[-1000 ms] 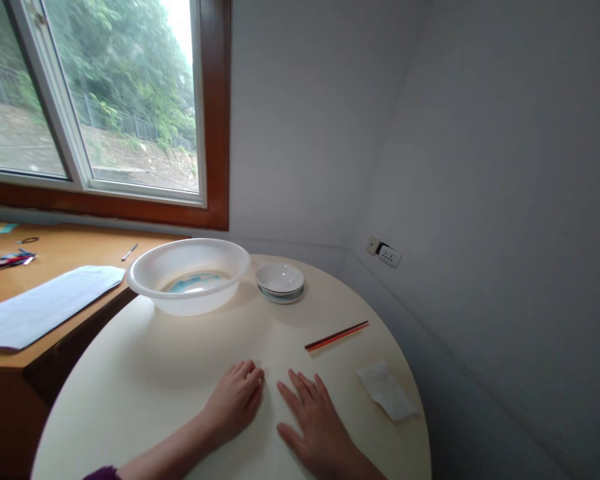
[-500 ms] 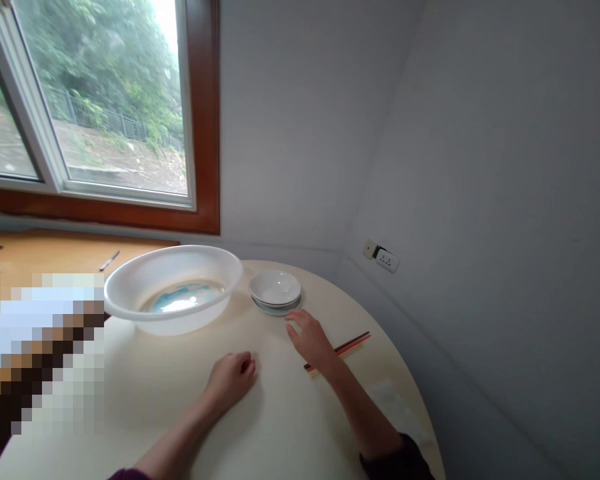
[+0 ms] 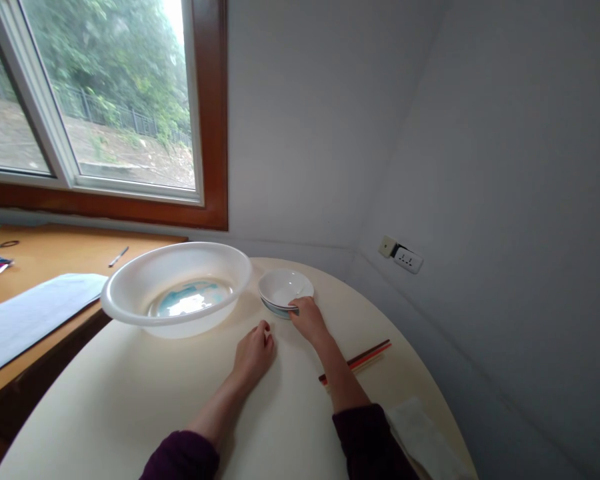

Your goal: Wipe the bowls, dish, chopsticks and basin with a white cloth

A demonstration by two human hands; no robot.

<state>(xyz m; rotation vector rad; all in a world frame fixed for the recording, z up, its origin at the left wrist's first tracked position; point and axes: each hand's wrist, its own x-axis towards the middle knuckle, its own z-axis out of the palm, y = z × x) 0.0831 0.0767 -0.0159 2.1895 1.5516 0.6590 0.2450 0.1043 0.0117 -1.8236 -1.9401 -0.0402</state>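
Observation:
A short stack of small white bowls [image 3: 285, 288] stands on the round cream table [image 3: 145, 393], just right of a large white plastic basin [image 3: 177, 287] with a little water in it. My right hand [image 3: 307, 317] grips the near rim of the top bowl, fingers pinched on its edge. Just left of the bowls, my left hand [image 3: 255, 350] rests on the table with its fingers curled loosely, holding nothing that I can see. Both arms wear dark purple sleeves.
Red and dark chopsticks [image 3: 360, 360] lie on the table right of my right forearm. A white paper napkin [image 3: 420, 437] sits near the right edge. A wooden desk [image 3: 45, 257] with a white sheet [image 3: 25, 317] and pens adjoins on the left under the window. A wall socket [image 3: 405, 257] is on the right.
My right hand has reached forward from the table surface, past the chopsticks, and closed on the bowl's rim. My left hand has slid forward toward the bowls.

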